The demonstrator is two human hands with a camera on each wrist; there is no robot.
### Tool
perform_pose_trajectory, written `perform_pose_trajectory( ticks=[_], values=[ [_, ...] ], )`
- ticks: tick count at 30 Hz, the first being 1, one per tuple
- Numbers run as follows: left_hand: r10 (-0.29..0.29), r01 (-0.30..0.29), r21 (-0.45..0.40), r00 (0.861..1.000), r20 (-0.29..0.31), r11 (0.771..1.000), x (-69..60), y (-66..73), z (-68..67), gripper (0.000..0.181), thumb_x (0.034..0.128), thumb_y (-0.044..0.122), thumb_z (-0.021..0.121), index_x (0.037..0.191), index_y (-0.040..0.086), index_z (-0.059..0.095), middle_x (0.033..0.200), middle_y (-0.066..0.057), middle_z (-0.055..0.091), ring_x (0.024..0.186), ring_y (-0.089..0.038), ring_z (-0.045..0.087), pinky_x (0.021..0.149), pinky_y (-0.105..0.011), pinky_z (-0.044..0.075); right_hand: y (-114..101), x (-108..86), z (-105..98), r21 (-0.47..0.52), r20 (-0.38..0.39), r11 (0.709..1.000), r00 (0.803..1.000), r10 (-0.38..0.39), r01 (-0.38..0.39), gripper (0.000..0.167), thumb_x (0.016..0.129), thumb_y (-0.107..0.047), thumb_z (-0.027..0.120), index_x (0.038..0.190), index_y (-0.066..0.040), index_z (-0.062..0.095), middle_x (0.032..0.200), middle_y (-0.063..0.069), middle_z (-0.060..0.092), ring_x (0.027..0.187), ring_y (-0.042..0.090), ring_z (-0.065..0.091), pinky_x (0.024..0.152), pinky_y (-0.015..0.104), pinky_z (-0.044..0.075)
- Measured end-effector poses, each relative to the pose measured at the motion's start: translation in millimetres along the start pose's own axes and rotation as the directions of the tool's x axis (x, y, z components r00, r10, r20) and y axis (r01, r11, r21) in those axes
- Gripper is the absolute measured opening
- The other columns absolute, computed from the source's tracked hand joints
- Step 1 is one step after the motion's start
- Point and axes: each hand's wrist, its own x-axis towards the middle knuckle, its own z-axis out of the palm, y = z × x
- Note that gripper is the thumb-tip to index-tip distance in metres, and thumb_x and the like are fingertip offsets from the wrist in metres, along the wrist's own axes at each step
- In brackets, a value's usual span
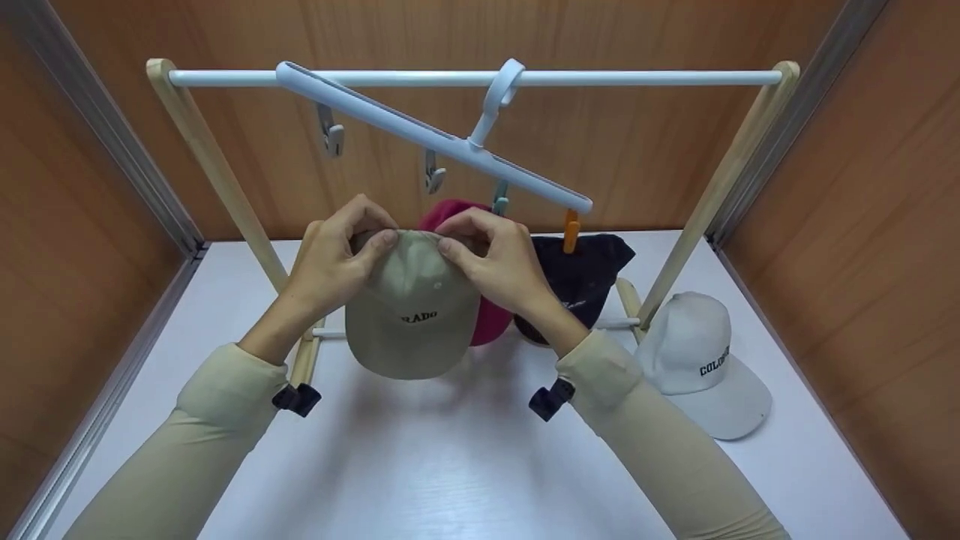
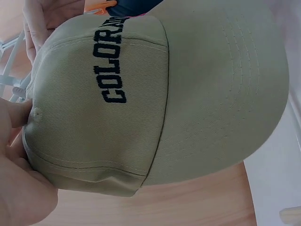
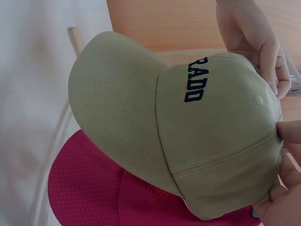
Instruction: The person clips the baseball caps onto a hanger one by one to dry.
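- The left hand (image 1: 337, 244) pinches the top of a khaki baseball cap (image 1: 412, 349), its thumb on the near face of the crown and its index finger bent over toward the back; the pinch looks narrow, with cloth between.
- The right hand (image 1: 501, 262) takes the same crown on the other side of its top in a matching pinch, thumb in front; its other fingers are partly hidden behind the cap, so their exact hold cannot be told.
- A stretch of crown top lies between the two thumbs, so the hands are near each other but apart.
- The khaki cap is held up in front of the rack, brim downward, its dark lettering facing the wearer of the head camera.
- Above it, a pale clip hanger (image 1: 435, 139) hooks over the white rail (image 1: 637, 78), slanting down toward the right.
- Two grey clips, the outer (image 1: 333, 139) and the inner (image 1: 433, 174), hang above the khaki cap, apart from it.
- A magenta cap (image 1: 492, 324) hangs behind it, below a teal clip (image 1: 500, 200).
- An orange clip (image 1: 571, 234) grips a dark navy cap (image 1: 576, 276).
- A white baseball cap (image 1: 686, 349) rests on the white tabletop (image 1: 450, 487) at the right.
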Motion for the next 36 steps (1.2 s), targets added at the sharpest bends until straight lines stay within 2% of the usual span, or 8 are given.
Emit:
perform_pose_trajectory(
  ticks=[7,10,15,21,24,28,32,36],
  values=[
    [-0.013,0.013,0.003,1.000,0.012,1.000,7.5,1.3,-1.0,0.010,0.1062,0.014,0.066,0.113,0.007,0.068,0.104,-0.004,0.077,0.086,-0.016,0.061,0.074,-0.020,0.051,1,4.7,-1,-0.003,-0.019,1.000,1.000,0.012,-0.012,0.015,0.102,-0.014,0.073,0.115,-0.007,0.076,0.109,0.002,0.078,0.101,0.011,0.072,0.095,0.027,0.058],
    [-0.022,0.023,-0.021,1.000,0.022,1.000,10.2,0.8,-1.6,0.010,0.1065,0.014,0.066,0.113,0.006,0.067,0.106,-0.004,0.077,0.088,-0.016,0.062,0.076,-0.020,0.051,1,6.7,-2,0.010,-0.019,1.000,1.000,0.010,-0.010,0.026,0.103,-0.013,0.071,0.128,-0.004,0.070,0.116,0.007,0.076,0.107,0.012,0.072,0.099,0.028,0.057],
    [-0.034,0.036,-0.057,0.999,0.039,0.998,11.2,2.3,-1.8,0.012,0.1064,0.015,0.066,0.114,0.006,0.067,0.106,-0.004,0.076,0.088,-0.017,0.060,0.075,-0.023,0.050,-4,12.2,-5,0.031,-0.011,0.999,1.000,0.021,-0.021,0.051,0.107,-0.018,0.065,0.154,-0.004,0.049,0.138,0.014,0.068,0.124,0.019,0.067,0.108,0.031,0.052],
    [-0.008,0.011,-0.082,0.999,0.036,0.997,13.8,5.3,-0.7,0.011,0.1060,0.014,0.067,0.113,0.006,0.068,0.106,-0.003,0.075,0.088,-0.017,0.061,0.076,-0.022,0.051,-13,28.5,-7,0.124,0.033,0.991,0.998,0.055,-0.059,0.056,0.112,-0.026,0.056,0.162,-0.006,0.040,0.156,0.010,0.055,0.141,0.019,0.056,0.118,0.033,0.043],
    [-0.006,0.008,-0.090,1.000,0.025,0.996,13.9,5.3,0.6,0.010,0.1059,0.013,0.066,0.113,0.006,0.068,0.106,-0.004,0.076,0.088,-0.016,0.061,0.076,-0.022,0.051,-17,35.6,-5,0.206,0.055,0.973,0.994,0.095,-0.105,0.057,0.113,-0.029,0.052,0.163,-0.006,0.039,0.160,0.008,0.051,0.145,0.015,0.051,0.120,0.030,0.039],
    [-0.019,0.019,-0.104,1.000,0.009,0.994,12.8,3.7,3.6,0.010,0.1059,0.012,0.066,0.113,0.006,0.068,0.107,-0.004,0.076,0.088,-0.016,0.060,0.077,-0.023,0.050,-18,41.3,-1,0.325,0.050,0.935,0.990,0.135,-0.144,0.055,0.114,-0.028,0.050,0.163,-0.004,0.040,0.161,0.006,0.051,0.145,0.013,0.051,0.119,0.028,0.040],
    [-0.021,0.020,-0.113,1.000,-0.007,0.993,12.4,1.0,6.2,0.009,0.1057,0.011,0.066,0.112,0.005,0.068,0.107,-0.003,0.077,0.088,-0.016,0.061,0.078,-0.023,0.050,-19,44.6,3,0.416,0.034,0.900,0.991,0.130,-0.132,0.050,0.113,-0.023,0.053,0.159,-0.003,0.045,0.150,0.008,0.062,0.138,0.014,0.058,0.115,0.029,0.046],
    [-0.014,0.012,-0.112,1.000,-0.017,0.994,12.7,-0.1,8.4,0.009,0.1055,0.009,0.066,0.113,0.005,0.070,0.108,-0.004,0.077,0.090,-0.015,0.063,0.079,-0.021,0.051,-18,46.8,4,0.493,0.041,0.859,0.990,0.138,-0.140,0.047,0.112,-0.020,0.055,0.156,-0.003,0.050,0.140,0.011,0.068,0.131,0.018,0.064,0.113,0.035,0.049]
  ],
)
